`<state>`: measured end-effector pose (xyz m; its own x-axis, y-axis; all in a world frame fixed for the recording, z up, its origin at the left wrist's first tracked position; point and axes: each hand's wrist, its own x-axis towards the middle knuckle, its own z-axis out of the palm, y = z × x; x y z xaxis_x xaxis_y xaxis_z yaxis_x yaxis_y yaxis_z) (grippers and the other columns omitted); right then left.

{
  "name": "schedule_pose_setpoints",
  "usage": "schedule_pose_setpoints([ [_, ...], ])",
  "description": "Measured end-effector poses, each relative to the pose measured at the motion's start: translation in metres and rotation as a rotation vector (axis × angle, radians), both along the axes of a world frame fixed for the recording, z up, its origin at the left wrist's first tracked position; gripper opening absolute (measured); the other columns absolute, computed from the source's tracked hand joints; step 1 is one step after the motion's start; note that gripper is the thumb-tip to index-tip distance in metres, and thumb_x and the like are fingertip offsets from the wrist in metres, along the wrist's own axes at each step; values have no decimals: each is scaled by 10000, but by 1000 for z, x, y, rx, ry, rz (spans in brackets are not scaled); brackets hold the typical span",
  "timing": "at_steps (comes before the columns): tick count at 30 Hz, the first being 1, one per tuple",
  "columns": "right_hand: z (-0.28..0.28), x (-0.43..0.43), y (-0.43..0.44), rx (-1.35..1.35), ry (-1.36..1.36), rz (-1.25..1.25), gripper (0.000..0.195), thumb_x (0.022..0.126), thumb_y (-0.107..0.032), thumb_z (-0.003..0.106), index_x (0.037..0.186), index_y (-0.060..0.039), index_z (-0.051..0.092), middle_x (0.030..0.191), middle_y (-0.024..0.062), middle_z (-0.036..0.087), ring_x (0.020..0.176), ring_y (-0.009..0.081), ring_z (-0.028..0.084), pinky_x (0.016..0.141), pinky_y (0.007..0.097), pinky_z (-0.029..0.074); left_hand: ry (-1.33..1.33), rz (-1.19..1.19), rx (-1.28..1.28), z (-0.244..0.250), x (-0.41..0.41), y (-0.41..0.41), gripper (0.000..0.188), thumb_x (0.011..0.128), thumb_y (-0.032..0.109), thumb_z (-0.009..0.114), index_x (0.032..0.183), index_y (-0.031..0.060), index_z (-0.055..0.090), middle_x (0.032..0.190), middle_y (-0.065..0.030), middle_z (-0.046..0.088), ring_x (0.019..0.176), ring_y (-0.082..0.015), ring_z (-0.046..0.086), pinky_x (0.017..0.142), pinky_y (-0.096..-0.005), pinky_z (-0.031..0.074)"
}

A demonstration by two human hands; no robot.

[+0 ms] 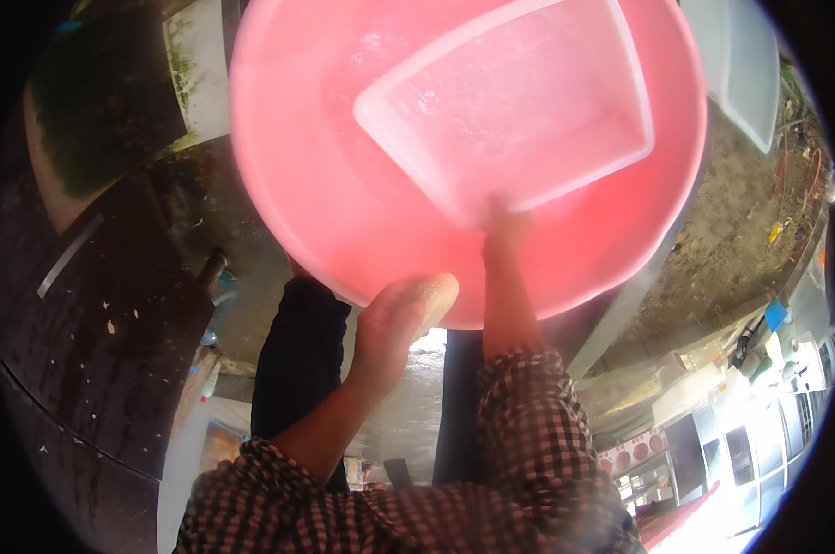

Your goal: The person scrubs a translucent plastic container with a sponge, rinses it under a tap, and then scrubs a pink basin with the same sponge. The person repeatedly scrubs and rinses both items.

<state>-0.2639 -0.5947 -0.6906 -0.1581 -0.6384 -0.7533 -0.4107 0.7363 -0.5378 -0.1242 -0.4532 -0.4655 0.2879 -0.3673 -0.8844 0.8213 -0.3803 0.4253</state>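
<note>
A large round pink plastic basin (286,173) fills the upper middle of the view. In it lies a white translucent rectangular plastic tub (514,104), tilted, with clear water showing in it. My right hand (506,220), blurred, is at the tub's near corner and appears to grip its rim; the fingertips are hard to make out. At the basin's near rim, my left hand (393,322) holds a pale, rough-textured sponge (440,294). Both forearms have rolled-up checked sleeves.
Dark boards (106,332) stand at the left, with a mossy panel (99,118) above them. Another translucent tub (743,76) is beyond the basin at the upper right. Bare ground with litter lies on the right. My dark-trousered legs are close to the basin's near side.
</note>
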Motion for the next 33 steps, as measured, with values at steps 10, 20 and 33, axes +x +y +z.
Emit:
schedule_pose_setpoints([
  [10, 45, -38, -1, -285, 249, 447, 445, 801, -52, 609, 1229, 38, 528, 841, 37, 569, 704, 122, 525, 584, 288, 432, -477, -91, -131, -42, -7, -26, 303, 916, 111, 541, 1199, 4, 554, 1139, -113, 605, 1066, -204, 575, 933, -325, 450],
  [20, 90, -15, -11, -357, 280, 449, 474, 764, -6, 559, 1232, 54, 512, 997, 87, 601, 836, 149, 573, 713, 284, 485, -1207, -911, -428, -191, -19, -44, 140, 781, 90, 569, 889, 100, 657, 909, -77, 628, 897, -295, 578, 809, -430, 459],
  [33, 110, -30, -42, -206, 382, 494, 363, 769, -16, 579, 1119, 71, 539, 901, 117, 623, 793, 156, 582, 668, 307, 485, -1097, -956, -318, -167, -29, -34, 129, 788, 89, 550, 893, 69, 622, 953, -91, 619, 960, -317, 568, 808, -430, 453],
])
